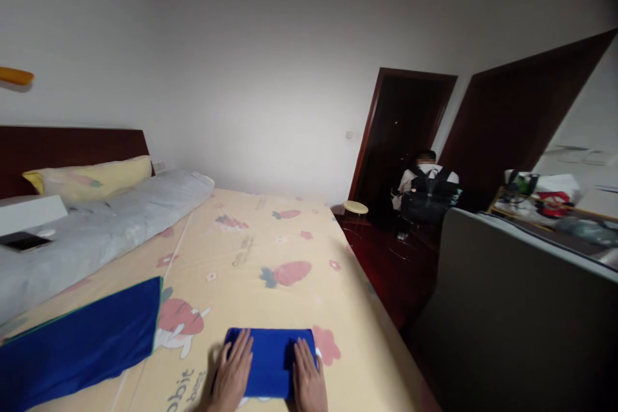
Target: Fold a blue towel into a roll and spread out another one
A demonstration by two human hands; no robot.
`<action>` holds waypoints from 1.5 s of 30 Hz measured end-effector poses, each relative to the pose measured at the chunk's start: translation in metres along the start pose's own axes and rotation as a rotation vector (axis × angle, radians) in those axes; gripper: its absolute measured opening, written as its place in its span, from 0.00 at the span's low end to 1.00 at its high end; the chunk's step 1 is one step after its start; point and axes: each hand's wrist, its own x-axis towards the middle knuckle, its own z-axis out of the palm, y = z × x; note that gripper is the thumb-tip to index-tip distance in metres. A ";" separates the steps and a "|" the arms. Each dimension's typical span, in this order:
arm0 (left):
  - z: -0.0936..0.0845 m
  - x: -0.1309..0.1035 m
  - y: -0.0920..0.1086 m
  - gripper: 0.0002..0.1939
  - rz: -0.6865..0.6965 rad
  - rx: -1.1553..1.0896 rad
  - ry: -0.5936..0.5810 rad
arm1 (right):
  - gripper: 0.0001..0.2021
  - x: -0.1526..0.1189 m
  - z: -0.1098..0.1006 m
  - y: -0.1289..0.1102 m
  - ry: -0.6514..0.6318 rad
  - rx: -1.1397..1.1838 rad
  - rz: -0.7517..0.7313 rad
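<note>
A small folded blue cloth (pixel 270 357) lies on the yellow strawberry-print bedsheet (pixel 251 251) near the bed's front edge. My left hand (pixel 232 374) rests flat on the cloth's left part, fingers spread. My right hand (pixel 308 378) lies flat on its right part, fingers together and pointing away from me. Neither hand grips anything; both press palm-down on the cloth.
A larger blue cloth (pixel 82 341) lies at the left. A grey blanket (pixel 96 225), a yellow pillow (pixel 91 179) and a phone (pixel 23 241) are near the headboard. A person (pixel 427 190) sits by the dark doorway. A grey cabinet (pixel 506 296) stands at the right.
</note>
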 end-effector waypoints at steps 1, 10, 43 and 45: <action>0.000 -0.005 0.010 0.28 0.097 -0.032 -0.023 | 0.26 -0.005 0.009 -0.006 -0.009 0.027 -0.069; -0.032 -0.045 0.006 0.33 0.204 -0.207 -0.239 | 0.26 -0.051 0.032 0.013 0.121 -0.036 -0.126; 0.004 -0.032 0.015 0.38 0.293 -0.065 -0.022 | 0.22 -0.014 0.032 -0.021 0.115 0.045 -0.157; 0.002 -0.036 0.007 0.38 0.308 -0.105 -0.066 | 0.22 -0.014 0.034 -0.018 0.109 0.056 -0.168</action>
